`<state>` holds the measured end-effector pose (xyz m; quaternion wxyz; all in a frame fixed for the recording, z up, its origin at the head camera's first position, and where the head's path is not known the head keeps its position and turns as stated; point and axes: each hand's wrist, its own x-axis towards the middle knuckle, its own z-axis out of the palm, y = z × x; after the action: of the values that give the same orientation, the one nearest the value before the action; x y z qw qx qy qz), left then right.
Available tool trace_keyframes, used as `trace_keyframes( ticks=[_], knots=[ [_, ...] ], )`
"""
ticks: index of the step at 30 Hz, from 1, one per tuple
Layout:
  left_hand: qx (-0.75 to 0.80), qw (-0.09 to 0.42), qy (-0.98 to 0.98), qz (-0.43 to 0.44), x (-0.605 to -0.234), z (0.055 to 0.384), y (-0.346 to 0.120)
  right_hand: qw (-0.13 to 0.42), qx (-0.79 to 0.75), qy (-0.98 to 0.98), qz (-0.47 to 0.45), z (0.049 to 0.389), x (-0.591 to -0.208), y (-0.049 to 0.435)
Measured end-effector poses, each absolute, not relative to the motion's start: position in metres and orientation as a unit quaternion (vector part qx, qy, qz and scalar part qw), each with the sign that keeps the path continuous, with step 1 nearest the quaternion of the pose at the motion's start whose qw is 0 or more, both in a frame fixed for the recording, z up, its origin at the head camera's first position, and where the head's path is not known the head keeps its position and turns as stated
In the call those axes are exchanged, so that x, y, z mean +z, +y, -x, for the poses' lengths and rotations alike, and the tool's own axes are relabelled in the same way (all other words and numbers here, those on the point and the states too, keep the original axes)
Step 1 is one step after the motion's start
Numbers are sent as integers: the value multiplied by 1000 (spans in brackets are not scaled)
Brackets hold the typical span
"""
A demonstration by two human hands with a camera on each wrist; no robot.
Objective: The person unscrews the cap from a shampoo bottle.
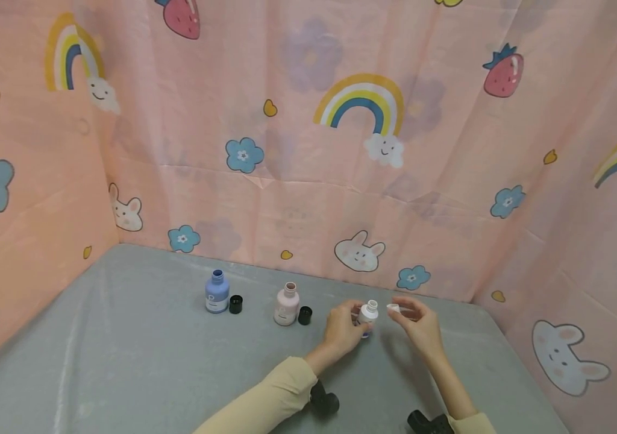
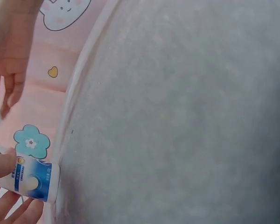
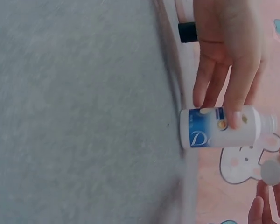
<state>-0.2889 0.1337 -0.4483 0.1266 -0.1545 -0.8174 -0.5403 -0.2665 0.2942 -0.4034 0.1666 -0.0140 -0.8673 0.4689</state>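
Note:
My left hand (image 1: 343, 330) holds a small white bottle (image 3: 245, 127) with a blue-printed label, upright on the grey table, thumb on one side and fingers on the other. The bottle's neck is bare. To its right, my right hand (image 1: 421, 328) pinches a small white cap (image 3: 271, 171) between thumb and fingers, apart from the neck. In the left wrist view the bottle's label (image 2: 33, 179) faces the camera, while the cap shows only in part at the left edge.
Left of my hands stand an uncapped pale pink bottle (image 1: 286, 306) and an uncapped blue bottle (image 1: 217, 293). Beside them lie black caps (image 1: 305, 315), one per bottle. A pink patterned curtain (image 1: 297, 211) rises behind the grey table (image 1: 140, 361).

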Motion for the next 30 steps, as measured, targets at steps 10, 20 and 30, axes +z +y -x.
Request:
trace_keyframes(
  ticks=[10,20,30],
  knots=[
    [-526,111,-828,161,-450,288,123,137,434,-891,-8,270,-414,301],
    [-485,135,-842,193,-450,285,100,104,401,-910,-24,273,-422,303],
    [-415,164,-859,250,-441,278,76,82,345,-934,-43,277,-429,308]
  ],
)
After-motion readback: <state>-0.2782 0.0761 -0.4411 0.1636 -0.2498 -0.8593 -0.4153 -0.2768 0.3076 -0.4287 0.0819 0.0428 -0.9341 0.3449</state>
